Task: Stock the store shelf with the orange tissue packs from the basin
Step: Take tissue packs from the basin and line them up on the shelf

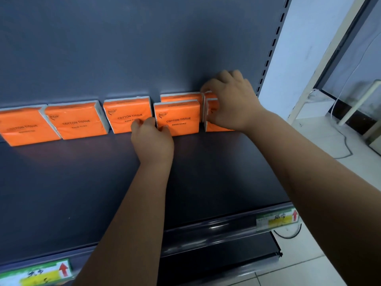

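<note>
Orange front pack (179, 112) pinched by left hand (152, 141) fingers (165, 129); right hand (233, 102) fingers grip the end pack (213, 106)

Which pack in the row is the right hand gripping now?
The rightmost pack, at the right end of the shelf: the right hand curls over its top and hides most of its face. The others' faces are largely uncovered.

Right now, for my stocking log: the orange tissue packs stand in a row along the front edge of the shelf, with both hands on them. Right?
No. The head view shows the orange tissue packs standing in a row along the back of the shelf, against the rear panel, with the left hand and right hand on them.
</note>
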Available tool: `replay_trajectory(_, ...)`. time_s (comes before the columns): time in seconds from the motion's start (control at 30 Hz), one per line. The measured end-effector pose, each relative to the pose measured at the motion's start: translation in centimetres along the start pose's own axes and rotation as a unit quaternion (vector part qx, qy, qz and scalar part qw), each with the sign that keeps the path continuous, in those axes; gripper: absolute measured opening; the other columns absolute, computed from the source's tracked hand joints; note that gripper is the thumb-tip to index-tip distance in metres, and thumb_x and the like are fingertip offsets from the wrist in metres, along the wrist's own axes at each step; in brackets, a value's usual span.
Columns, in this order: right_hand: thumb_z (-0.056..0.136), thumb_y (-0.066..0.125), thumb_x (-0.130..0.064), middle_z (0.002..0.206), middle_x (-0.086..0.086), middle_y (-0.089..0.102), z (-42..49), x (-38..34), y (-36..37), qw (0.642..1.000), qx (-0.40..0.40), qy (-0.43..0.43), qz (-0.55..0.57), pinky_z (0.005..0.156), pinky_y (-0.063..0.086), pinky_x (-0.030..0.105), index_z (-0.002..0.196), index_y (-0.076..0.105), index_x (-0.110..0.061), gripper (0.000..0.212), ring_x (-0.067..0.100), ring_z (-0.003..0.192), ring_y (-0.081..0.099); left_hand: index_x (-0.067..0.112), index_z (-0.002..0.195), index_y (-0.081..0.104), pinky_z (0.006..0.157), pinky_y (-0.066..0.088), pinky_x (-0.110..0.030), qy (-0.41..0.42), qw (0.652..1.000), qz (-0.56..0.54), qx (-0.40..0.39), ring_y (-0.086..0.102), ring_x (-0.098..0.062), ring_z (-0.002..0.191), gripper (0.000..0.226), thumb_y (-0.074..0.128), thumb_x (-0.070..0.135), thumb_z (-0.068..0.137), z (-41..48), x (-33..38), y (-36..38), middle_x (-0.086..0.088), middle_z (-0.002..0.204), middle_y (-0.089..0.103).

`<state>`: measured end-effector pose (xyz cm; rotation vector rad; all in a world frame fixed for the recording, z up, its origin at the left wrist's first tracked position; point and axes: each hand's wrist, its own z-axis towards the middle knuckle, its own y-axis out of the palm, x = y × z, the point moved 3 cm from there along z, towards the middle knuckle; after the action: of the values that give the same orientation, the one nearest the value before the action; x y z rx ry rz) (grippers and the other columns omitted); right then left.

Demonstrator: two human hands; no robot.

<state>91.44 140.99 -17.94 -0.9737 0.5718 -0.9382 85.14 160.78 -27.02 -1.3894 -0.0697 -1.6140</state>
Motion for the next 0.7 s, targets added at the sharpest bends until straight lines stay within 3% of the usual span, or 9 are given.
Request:
replay_trajectory(0.2, 0.080, 0.070, -0.026, 0.132, 0.007, 0.052, -0.4, 1.2, 1.1, 0.998, -0.048, 0.027, -0.014, 0.092, 0.042, 0.043, 0.142, 0.051, -0.022, 0.065, 0.034, 0.122, 0.046, 0.005, 0.107, 0.070, 0.085, 0.034, -0.029, -0.022, 1.000, -0.003, 0.003, 0.054, -0.034, 0.112, 0.023, 0.068, 0.024, 0.095, -0.1, 0.0, 0.0, -0.018, 0.130, 0.054)
replay_trajectory(0.33, 0.082, 0.068, -0.025, 0.132, 0.008, 0.052, -0.7, 1.5, 1.5, 0.997, -0.055, 0.018, -0.044, 0.089, 0.043, 0.043, 0.141, 0.053, -0.019, 0.061, 0.034, 0.120, 0.049, 0.003, 0.103, 0.066, 0.073, 0.028, -0.022, -0.034, 0.999, -0.010, 0.013, 0.050, -0.023, 0.091, 0.020, 0.069, 0.021, 0.094, -0.1, 0.4, -0.3, -0.018, 0.117, 0.061)
replay_trajectory(0.4, 0.082, 0.068, -0.022, 0.132, 0.008, 0.052, -0.8, 1.9, 1.5, 0.997, -0.053, 0.016, -0.055, 0.089, 0.044, 0.044, 0.139, 0.054, -0.020, 0.059, 0.035, 0.119, 0.050, 0.005, 0.097, 0.064, 0.065, 0.028, -0.026, -0.021, 1.000, -0.016, -0.001, 0.049, -0.019, 0.084, 0.013, 0.067, 0.017, 0.095, 0.0, 0.7, -0.2, -0.014, 0.105, 0.066)
replay_trajectory(0.57, 0.080, 0.070, -0.026, 0.129, 0.008, 0.054, -1.1, 3.1, 1.4, 0.997, -0.045, 0.016, -0.061, 0.090, 0.046, 0.047, 0.138, 0.055, -0.020, 0.060, 0.036, 0.117, 0.051, 0.006, 0.093, 0.064, 0.065, 0.028, -0.025, 0.001, 0.999, -0.035, -0.022, 0.051, -0.018, 0.084, 0.006, 0.066, 0.012, 0.094, -0.3, 1.4, 0.0, -0.004, 0.090, 0.061)
replay_trajectory(0.7, 0.077, 0.068, -0.042, 0.129, 0.004, 0.057, -1.6, 2.5, 1.3, 0.999, -0.003, -0.015, -0.046, 0.098, 0.040, 0.045, 0.137, 0.057, -0.025, 0.064, 0.034, 0.120, 0.049, 0.006, 0.094, 0.065, 0.068, 0.031, -0.025, -0.004, 0.999, -0.042, -0.016, 0.051, -0.017, 0.085, 0.008, 0.066, 0.014, 0.095, -0.3, 1.4, 0.1, -0.001, 0.089, 0.060)
